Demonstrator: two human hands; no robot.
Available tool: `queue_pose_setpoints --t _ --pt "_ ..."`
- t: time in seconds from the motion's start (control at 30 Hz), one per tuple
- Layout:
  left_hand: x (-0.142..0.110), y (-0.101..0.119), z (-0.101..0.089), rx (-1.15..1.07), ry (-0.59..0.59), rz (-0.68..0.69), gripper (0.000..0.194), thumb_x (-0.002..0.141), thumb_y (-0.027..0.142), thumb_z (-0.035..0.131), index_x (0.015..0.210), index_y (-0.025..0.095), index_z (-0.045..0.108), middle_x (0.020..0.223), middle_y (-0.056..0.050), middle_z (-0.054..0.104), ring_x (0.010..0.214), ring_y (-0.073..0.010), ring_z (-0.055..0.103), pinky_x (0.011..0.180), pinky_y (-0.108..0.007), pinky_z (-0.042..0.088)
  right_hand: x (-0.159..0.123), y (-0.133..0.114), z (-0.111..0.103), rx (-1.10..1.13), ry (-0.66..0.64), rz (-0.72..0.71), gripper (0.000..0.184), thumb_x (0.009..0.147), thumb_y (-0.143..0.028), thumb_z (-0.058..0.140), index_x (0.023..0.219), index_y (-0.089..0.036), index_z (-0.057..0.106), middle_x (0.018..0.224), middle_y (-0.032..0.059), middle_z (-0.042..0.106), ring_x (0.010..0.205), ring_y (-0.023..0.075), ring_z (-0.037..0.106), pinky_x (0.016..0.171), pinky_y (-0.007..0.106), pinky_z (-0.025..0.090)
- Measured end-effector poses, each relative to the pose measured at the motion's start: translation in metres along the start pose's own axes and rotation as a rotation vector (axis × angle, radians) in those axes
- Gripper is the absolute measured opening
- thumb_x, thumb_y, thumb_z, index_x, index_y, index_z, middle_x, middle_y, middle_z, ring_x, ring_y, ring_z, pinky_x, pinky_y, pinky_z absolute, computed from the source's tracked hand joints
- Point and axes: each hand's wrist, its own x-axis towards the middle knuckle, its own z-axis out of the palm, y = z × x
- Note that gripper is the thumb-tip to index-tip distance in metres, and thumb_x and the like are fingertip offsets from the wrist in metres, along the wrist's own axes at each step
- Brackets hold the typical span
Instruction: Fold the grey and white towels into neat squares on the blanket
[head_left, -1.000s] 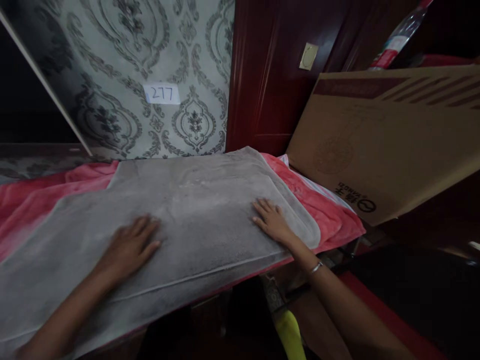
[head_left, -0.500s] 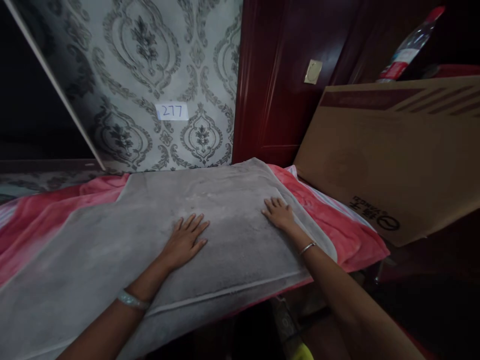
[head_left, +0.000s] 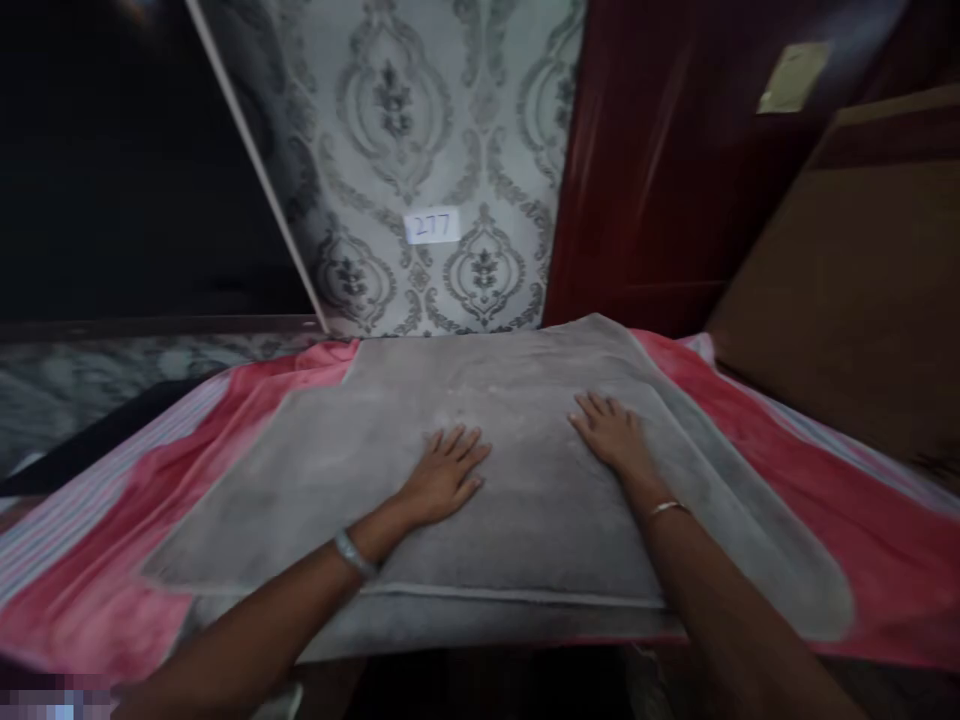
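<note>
A soft grey blanket point(head_left: 337, 480) with a pale edge lies folded in layers in front of me. My left hand point(head_left: 444, 474) rests on its upper layer, palm down with the fingers spread. To the right, my right hand point(head_left: 611, 432) also lies flat on the grey cloth, its fingers stretched out. Neither hand grips anything. Beneath the grey blanket spreads a pink-red blanket point(head_left: 810, 470), showing at both sides.
A striped cloth point(head_left: 97, 510) shows under the pink-red one. Behind are a patterned wall point(head_left: 495, 120) with a paper label point(head_left: 432, 225) reading 277, a dark red door point(head_left: 675, 200) and a large dark screen point(head_left: 135, 180). A cardboard box point(head_left: 847, 290) stands at the right.
My view has turned left, so the scene shifts rightward and the bottle on the box has left the view. Both hands stay flat on the grey blanket.
</note>
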Motion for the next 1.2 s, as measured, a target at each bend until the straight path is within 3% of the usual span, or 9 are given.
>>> queue_pose_setpoints --t 0.1,0.2,0.3,0.4,0.57,0.8,0.9,1.03,1.2 --pt "0.001 -0.016 -0.009 -0.02 -0.031 -0.037 0.067 0.099 0.059 0.039 0.159 0.032 0.026 0.168 -0.007 0.022 0.155 -0.0297 0.018 0.124 -0.059 0.016 0.002 0.005 0.009 0.009 -0.002 -0.019 0.064 0.101 -0.055 0.02 0.154 -0.027 0.04 0.164 0.0044 0.033 0.148 0.0329 0.029 0.115 0.06 0.03" --pt "-0.006 -0.058 -0.022 0.029 -0.087 -0.321 0.065 0.099 0.06 0.035 0.158 0.031 0.03 0.168 -0.008 0.023 0.155 -0.0304 0.02 0.124 -0.059 0.016 0.005 0.011 0.021 0.023 0.016 -0.032 0.069 0.099 -0.059 0.015 0.154 -0.026 0.042 0.163 0.005 0.034 0.147 0.0346 0.03 0.113 0.062 0.031" --pt "-0.029 -0.111 -0.038 0.082 -0.091 -0.613 0.063 0.101 0.057 0.029 0.158 0.03 0.03 0.167 -0.006 0.024 0.155 -0.0284 0.018 0.125 -0.055 0.015 0.008 0.016 0.03 0.036 0.02 -0.032 0.073 0.096 -0.061 0.014 0.154 -0.026 0.041 0.163 0.0052 0.034 0.147 0.0357 0.03 0.113 0.063 0.031" --pt "-0.059 -0.155 -0.052 0.098 -0.072 -0.766 0.064 0.101 0.057 0.026 0.158 0.028 0.03 0.168 -0.006 0.022 0.155 -0.0294 0.017 0.124 -0.056 0.014 0.009 0.018 0.036 0.045 0.032 -0.029 0.075 0.094 -0.061 0.014 0.154 -0.025 0.042 0.162 0.006 0.035 0.146 0.0364 0.032 0.113 0.064 0.032" --pt "-0.091 -0.198 -0.063 0.099 -0.055 -0.992 0.066 0.1 0.057 0.022 0.158 0.028 0.03 0.168 -0.007 0.023 0.154 -0.0338 0.019 0.119 -0.064 0.022 0.012 0.02 0.038 0.045 0.033 -0.036 0.076 0.093 -0.064 0.015 0.152 -0.026 0.044 0.161 0.0061 0.036 0.146 0.0364 0.033 0.112 0.064 0.033" --pt "-0.087 -0.202 -0.068 0.147 0.0 -1.161 0.066 0.098 0.055 0.023 0.153 0.023 0.041 0.166 -0.013 0.026 0.149 -0.0428 0.027 0.114 -0.072 0.022 0.013 0.019 0.04 0.032 0.042 -0.043 0.075 0.094 -0.063 0.016 0.153 -0.025 0.044 0.161 0.0072 0.037 0.145 0.037 0.034 0.112 0.065 0.032" --pt "-0.067 -0.193 -0.069 0.177 0.019 -1.096 0.067 0.098 0.057 0.028 0.153 0.021 0.042 0.166 -0.016 0.025 0.153 -0.0391 0.02 0.118 -0.067 0.019 0.011 0.015 0.036 0.019 0.047 -0.034 0.072 0.096 -0.061 0.017 0.153 -0.026 0.043 0.162 0.0058 0.036 0.146 0.0354 0.033 0.112 0.064 0.033" --pt "-0.039 -0.178 -0.055 0.154 -0.018 -0.897 0.068 0.098 0.06 0.024 0.158 0.028 0.032 0.169 -0.009 0.019 0.155 -0.035 0.014 0.121 -0.063 0.015 0.008 0.008 0.027 -0.017 0.032 -0.018 0.067 0.098 -0.056 0.019 0.154 -0.027 0.042 0.162 0.0041 0.036 0.146 0.0327 0.033 0.114 0.06 0.032" --pt "-0.028 -0.171 -0.04 0.172 -0.025 -0.869 0.07 0.098 0.061 0.024 0.158 0.027 0.03 0.168 -0.009 0.022 0.153 -0.0379 0.018 0.118 -0.066 0.02 0.007 0.005 0.021 -0.05 0.013 0.001 0.062 0.102 -0.054 0.02 0.154 -0.03 0.041 0.164 0.0025 0.033 0.148 0.0308 0.03 0.116 0.057 0.031"
